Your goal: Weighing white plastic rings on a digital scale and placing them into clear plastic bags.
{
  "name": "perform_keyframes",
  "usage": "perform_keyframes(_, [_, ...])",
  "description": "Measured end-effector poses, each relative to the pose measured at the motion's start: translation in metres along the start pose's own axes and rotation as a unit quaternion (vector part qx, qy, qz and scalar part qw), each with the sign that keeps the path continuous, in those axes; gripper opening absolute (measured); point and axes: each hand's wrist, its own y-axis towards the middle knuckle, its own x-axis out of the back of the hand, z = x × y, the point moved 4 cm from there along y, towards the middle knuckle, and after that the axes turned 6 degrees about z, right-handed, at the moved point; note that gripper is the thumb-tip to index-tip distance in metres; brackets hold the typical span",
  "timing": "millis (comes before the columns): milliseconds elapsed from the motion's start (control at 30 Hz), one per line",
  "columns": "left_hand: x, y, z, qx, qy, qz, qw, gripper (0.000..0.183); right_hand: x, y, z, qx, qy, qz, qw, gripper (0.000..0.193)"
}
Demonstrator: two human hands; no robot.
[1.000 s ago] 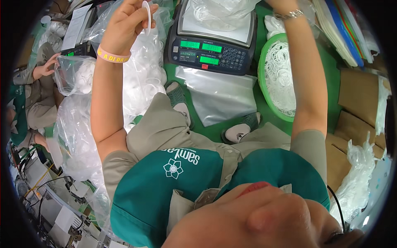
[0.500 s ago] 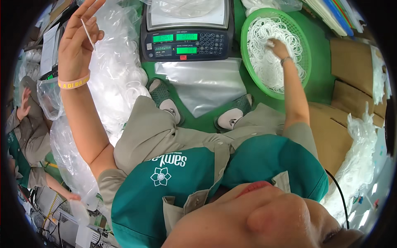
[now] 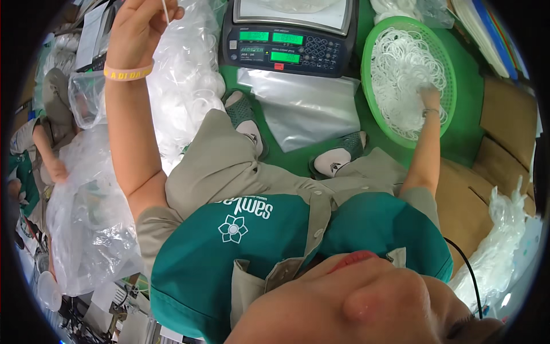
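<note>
Raised at the upper left, my left hand [image 3: 140,28] is closed, with a thin white piece [image 3: 165,11] pinched between its fingers; the top of the piece is cut off by the picture's edge. My right hand [image 3: 429,98] reaches into an oval green basket [image 3: 367,74] full of thin white rings [image 3: 401,69]. That hand is blurred and its fingers are sunk among the rings, so their grip is hidden.
Ahead stands a dark counting scale [image 3: 286,53] with a plastic bag on its pan. A flat clear bag [image 3: 309,109] lies before it. Bags of white rings [image 3: 189,86] line the left, where a co-worker's hand [image 3: 56,171] shows. Cardboard boxes [image 3: 510,109] stand right.
The whole view has shifted, and the scale and basket sit farther right. My left hand is higher in the picture. My right hand has moved toward the basket's near right side.
</note>
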Motion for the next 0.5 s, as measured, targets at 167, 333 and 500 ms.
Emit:
perform_keyframes(167, [-0.001,-0.002,-0.002,0.009,0.001,-0.012,1.000,0.044,0.016,-0.011,-0.009,-0.022,0.111,0.012,0.993,0.045])
perform_keyframes(333, [0.008,-0.007,-0.003,-0.013,-0.012,0.011,1.000,0.044,0.039,-0.028,0.010,-0.036,0.152,-0.022,0.988,0.029])
perform_keyframes(500, [0.012,-0.009,-0.002,-0.013,-0.009,0.010,1.000,0.044,0.043,-0.045,0.029,-0.091,0.191,0.011,0.977,0.023])
